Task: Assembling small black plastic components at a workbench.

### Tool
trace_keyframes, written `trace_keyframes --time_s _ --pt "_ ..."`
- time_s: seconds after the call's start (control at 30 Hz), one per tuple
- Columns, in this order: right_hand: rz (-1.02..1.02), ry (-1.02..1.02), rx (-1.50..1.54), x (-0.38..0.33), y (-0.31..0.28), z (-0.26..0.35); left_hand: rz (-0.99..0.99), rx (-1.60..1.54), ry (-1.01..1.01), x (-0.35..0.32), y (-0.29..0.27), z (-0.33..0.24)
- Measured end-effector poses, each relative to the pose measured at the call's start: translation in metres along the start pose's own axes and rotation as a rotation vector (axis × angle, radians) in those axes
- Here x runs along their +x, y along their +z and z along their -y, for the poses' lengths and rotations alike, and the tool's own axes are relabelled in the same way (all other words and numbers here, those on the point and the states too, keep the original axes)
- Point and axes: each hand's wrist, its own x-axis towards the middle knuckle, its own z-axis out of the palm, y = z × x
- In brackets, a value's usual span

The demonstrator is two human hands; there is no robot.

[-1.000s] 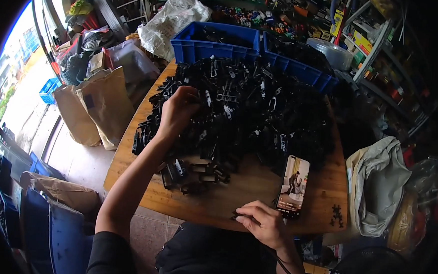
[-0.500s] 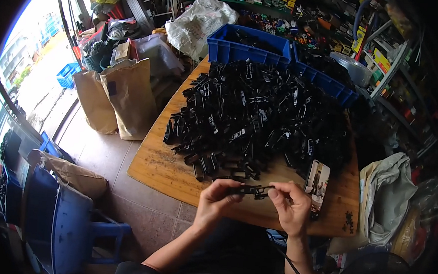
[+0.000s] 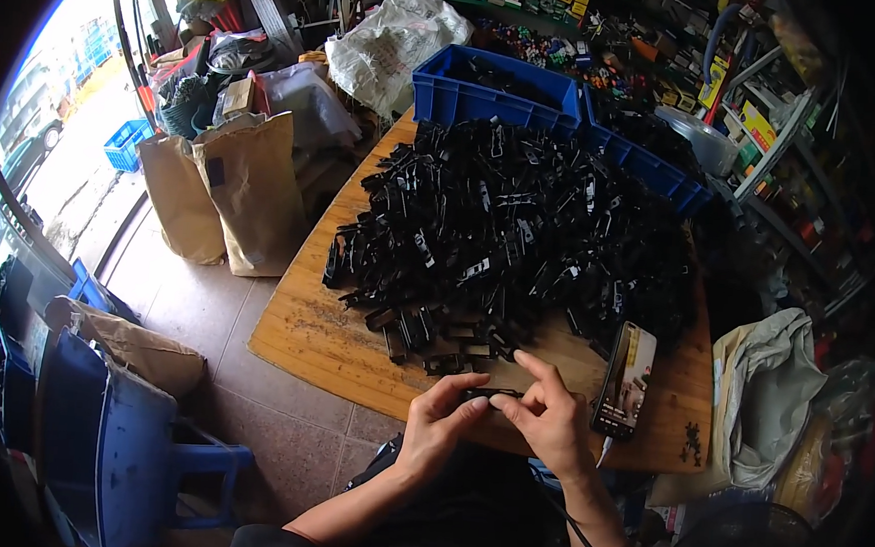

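Observation:
A small, narrow black part (image 3: 493, 392), perhaps plastic, is held just above the table's near edge. My left hand (image 3: 434, 426) pinches its left end between thumb and index finger. At its right end rests the thumb of my right hand (image 3: 552, 418), while that hand's index finger is lifted away from it. The lower fingers of the right hand are partly hidden. Beyond both hands spreads a large heap of similar black parts (image 3: 520, 228), a few lying loose at its near side.
The heap covers much of the wooden table (image 3: 295, 315). A phone (image 3: 625, 380) with a white cable leans right of my hands. Blue crates (image 3: 498, 102) stand at the back. Paper bags (image 3: 252, 192) and a blue stool (image 3: 215, 470) are left; a pale sack (image 3: 766, 394) is right.
My hands have come closer together and the black part sits a little lower. The right index finger has lifted off the part. More of the phone's lower end now shows.

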Motion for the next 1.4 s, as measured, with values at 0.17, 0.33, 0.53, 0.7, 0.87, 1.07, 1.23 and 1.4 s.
trace_keyframes --time_s 0.17,0.33,0.53,0.7,0.87,1.07,1.23,1.4 --pt "0.182 -0.07 0.006 0.005 0.001 -0.003 -0.051 -0.061 0.016 0.0 -0.003 0.0" --pt "0.042 -0.097 0.116 0.009 0.002 -0.005 -0.034 -0.084 0.038 0.008 -0.009 -0.007" --pt "0.038 -0.16 -0.004 0.012 0.0 -0.004 0.036 -0.369 -0.138 0.01 -0.016 -0.002" --pt "-0.126 -0.14 0.015 0.005 0.012 -0.007 0.022 -0.1 0.073 0.006 -0.006 -0.006" --pt "-0.165 -0.296 -0.066 0.004 0.015 -0.011 0.026 0.144 0.195 0.003 -0.008 -0.003" --pt "0.03 -0.163 0.089 0.002 0.012 -0.014 0.047 0.008 0.065 -0.001 -0.013 -0.009" --pt "-0.053 -0.195 -0.199 0.034 0.015 -0.043 -0.088 -0.225 0.015 0.009 -0.029 -0.009" --pt "0.015 -0.206 -0.237 0.037 0.012 -0.048 -0.048 -0.212 -0.013 0.016 -0.023 -0.013"
